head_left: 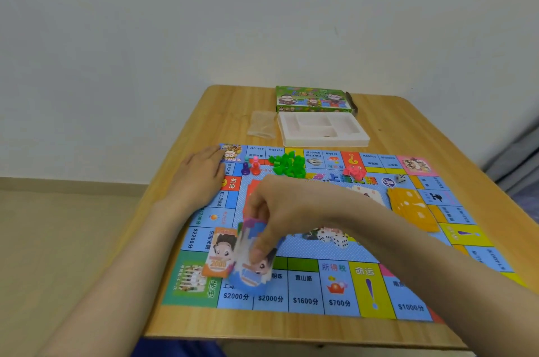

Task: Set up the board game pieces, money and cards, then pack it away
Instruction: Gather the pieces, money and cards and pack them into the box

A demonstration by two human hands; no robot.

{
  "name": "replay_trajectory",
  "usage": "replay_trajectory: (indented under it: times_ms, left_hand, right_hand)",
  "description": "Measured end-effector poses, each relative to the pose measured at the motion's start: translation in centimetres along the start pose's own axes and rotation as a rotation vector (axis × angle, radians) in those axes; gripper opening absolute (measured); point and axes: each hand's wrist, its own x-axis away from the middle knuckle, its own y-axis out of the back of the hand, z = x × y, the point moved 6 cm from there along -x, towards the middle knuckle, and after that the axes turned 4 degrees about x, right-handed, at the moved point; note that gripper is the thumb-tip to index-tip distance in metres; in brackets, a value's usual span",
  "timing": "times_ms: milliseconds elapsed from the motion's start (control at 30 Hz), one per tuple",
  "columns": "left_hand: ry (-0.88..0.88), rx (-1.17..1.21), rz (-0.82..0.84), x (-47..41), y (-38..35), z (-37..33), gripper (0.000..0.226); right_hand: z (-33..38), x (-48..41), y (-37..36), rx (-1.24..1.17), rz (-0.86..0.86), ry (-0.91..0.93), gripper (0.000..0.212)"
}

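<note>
Head view shows a bundle of play money [253, 260], blurred, pinched in the fingers of the right hand [280, 210] just above the board's [306, 286] near left part. One orange note [220, 254] lies flat on the board just beside the bundle. The left hand [201, 172] rests open, fingers straight, on the board's far left corner. Pawns [250, 167] and green houses [287, 165] sit along the board's far edge, and yellow cards [412, 207] lie toward its right side. Beyond the board, a white tray [326, 142] and the box [312, 99] stand on the bench [262, 327].

Judging from this, setting up is under way and the money is being dealt out by value. The next move calls for peeling one note off the bundle and laying it beside the orange one without disturbing it.
</note>
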Motion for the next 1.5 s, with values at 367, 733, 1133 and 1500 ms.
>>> replay_trajectory:
  times_ms: [367,733,1133,1500]
  left_hand:
    - [-0.011,0.013,-0.007,0.0,0.0,0.2,0.047]
    - [-0.008,0.011,-0.012,-0.2,-0.2,0.3,0.046]
    - [-0.018,0.01,-0.025,0.1,0.0,0.2,0.047]
    - [-0.298,0.297,-0.533,3.3,6.4,-5.4,0.044]
  right_hand:
    - [1.8,-4.1,-1.1,0.18,-0.054,-0.007,0.056]
    - [3.1,-4.0,-1.1,0.383,-0.01,0.025,0.038]
    - [0.5,-1.4,-1.5,-0.036,-0.201,0.081,0.041]
    - [-9.7,6.6,-2.1,-0.538,-0.772,0.023,0.028]
